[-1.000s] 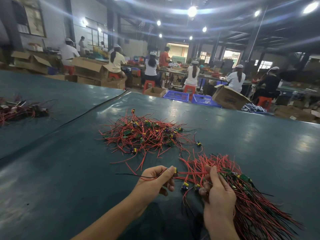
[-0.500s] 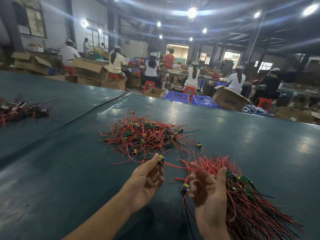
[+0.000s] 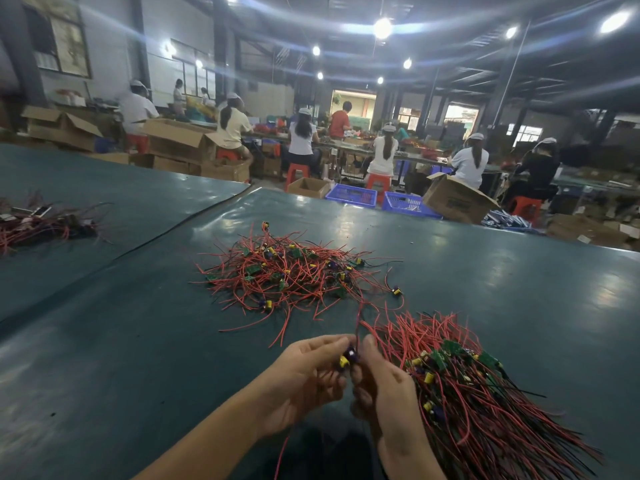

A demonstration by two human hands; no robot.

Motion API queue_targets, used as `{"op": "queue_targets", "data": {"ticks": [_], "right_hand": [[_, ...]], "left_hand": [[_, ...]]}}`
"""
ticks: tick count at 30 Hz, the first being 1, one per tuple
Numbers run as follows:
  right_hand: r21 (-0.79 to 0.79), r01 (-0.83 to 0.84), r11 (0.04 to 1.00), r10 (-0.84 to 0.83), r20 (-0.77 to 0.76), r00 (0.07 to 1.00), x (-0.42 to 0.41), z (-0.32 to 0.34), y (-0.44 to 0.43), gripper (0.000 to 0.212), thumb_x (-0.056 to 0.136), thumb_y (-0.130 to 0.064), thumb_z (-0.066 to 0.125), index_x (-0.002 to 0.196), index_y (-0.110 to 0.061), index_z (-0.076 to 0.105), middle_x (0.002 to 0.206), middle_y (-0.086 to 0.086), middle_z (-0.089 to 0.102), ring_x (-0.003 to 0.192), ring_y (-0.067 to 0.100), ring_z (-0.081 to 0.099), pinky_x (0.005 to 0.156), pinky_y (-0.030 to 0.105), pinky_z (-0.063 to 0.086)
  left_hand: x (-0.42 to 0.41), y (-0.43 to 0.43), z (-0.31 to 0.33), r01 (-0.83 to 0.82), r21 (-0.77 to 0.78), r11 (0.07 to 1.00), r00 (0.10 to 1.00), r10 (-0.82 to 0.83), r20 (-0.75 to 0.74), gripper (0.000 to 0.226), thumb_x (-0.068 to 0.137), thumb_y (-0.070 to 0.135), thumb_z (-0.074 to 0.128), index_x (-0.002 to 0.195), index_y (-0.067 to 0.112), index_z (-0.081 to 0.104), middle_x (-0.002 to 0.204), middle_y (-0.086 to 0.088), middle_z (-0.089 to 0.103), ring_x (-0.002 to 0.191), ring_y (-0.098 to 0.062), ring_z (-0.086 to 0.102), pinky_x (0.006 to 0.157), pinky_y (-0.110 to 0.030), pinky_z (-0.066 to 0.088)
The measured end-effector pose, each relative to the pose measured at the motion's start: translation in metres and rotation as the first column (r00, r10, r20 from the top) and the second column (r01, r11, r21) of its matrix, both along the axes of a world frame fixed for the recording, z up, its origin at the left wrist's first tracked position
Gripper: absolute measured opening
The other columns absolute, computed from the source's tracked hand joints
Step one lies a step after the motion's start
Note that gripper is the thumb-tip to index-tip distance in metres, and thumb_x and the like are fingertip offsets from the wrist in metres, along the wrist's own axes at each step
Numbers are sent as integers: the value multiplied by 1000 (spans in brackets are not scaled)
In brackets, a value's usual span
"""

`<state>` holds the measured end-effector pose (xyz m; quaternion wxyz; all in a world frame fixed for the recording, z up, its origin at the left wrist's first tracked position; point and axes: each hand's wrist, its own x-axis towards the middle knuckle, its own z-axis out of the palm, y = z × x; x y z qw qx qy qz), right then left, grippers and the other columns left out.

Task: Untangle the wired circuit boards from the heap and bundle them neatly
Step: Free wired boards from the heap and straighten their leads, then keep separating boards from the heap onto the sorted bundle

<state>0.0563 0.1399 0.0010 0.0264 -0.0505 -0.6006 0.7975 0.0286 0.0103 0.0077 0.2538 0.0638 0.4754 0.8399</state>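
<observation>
A tangled heap of small green circuit boards with red and black wires lies in the middle of the green table. At the right, a sorted bundle of boards lies with its wires fanned toward the near right. My left hand and my right hand meet just left of the bundle. Between their fingertips they pinch one small board with a yellow and purple part. Its red wire runs up toward the heap.
A second pile of red wires lies on the neighbouring table at far left. Beyond the far edge stand blue crates, cardboard boxes and several seated workers at benches.
My left hand lifted a board out from near the heap and brought it right. Both hands have closed together on it beside the bundle.
</observation>
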Motion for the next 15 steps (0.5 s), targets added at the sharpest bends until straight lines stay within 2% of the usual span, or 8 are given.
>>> {"op": "queue_targets", "data": {"ticks": [3, 6, 8, 9, 11, 12, 15], "right_hand": [[41, 15, 999, -14, -27, 1000, 1, 1, -5, 37, 70, -43, 68, 73, -7, 79, 61, 11, 70, 50, 15, 65, 46, 22, 50], [2, 19, 1000, -19, -17, 1000, 0, 1, -4, 29, 77, -34, 68, 75, -7, 80, 69, 16, 73, 58, 23, 70, 53, 29, 57], [-14, 14, 1000, -14, 9, 1000, 1, 0, -3, 25, 84, -25, 67, 71, -7, 79, 58, 9, 68, 48, 14, 65, 46, 23, 51], [-10, 19, 1000, -19, 10, 1000, 1, 0, -3, 24, 85, -22, 66, 70, -8, 79, 56, 5, 67, 48, 11, 64, 47, 21, 50], [3, 30, 1000, -30, -4, 1000, 0, -1, -3, 18, 76, -26, 69, 74, -13, 81, 71, 8, 74, 68, 16, 72, 66, 29, 55], [10, 35, 999, -35, -12, 999, 1, -1, -2, 21, 71, -31, 69, 77, -15, 81, 79, 10, 76, 76, 19, 72, 74, 32, 54], [49, 66, 997, -65, -10, 998, 0, -2, 0, 28, 66, -37, 70, 78, -15, 81, 71, 7, 73, 70, 18, 66, 70, 29, 49]], "left_hand": [[4, 2, 0, -40, -114, 993, 999, 37, -30, 36, 71, 30, 74, 97, 6, 69, 66, -7, 63, 47, -10, 58, 48, -19, 49], [3, 1, 1, -38, -182, 983, 999, 31, -39, 46, 72, 37, 75, 102, 3, 67, 71, -8, 60, 48, -11, 57, 50, -21, 47], [4, 0, 3, 0, -222, 975, 999, -12, -52, 46, 72, 42, 75, 98, 5, 67, 66, -3, 59, 49, -10, 55, 50, -20, 44], [5, 0, 3, 12, -237, 971, 998, -26, -57, 45, 73, 42, 76, 97, 5, 68, 65, -1, 59, 49, -10, 55, 50, -19, 44], [5, -2, 4, 11, -262, 965, 997, -31, -74, 47, 76, 39, 76, 100, 0, 70, 67, -1, 61, 52, -10, 55, 51, -18, 45], [6, -3, 5, 4, -273, 962, 996, -28, -86, 48, 77, 38, 75, 103, -2, 70, 69, -2, 62, 54, -11, 56, 52, -19, 46], [7, -5, 6, 0, -301, 954, 994, -32, -104, 45, 75, 36, 77, 101, -1, 72, 70, -2, 62, 56, -11, 59, 54, -20, 48]]}}
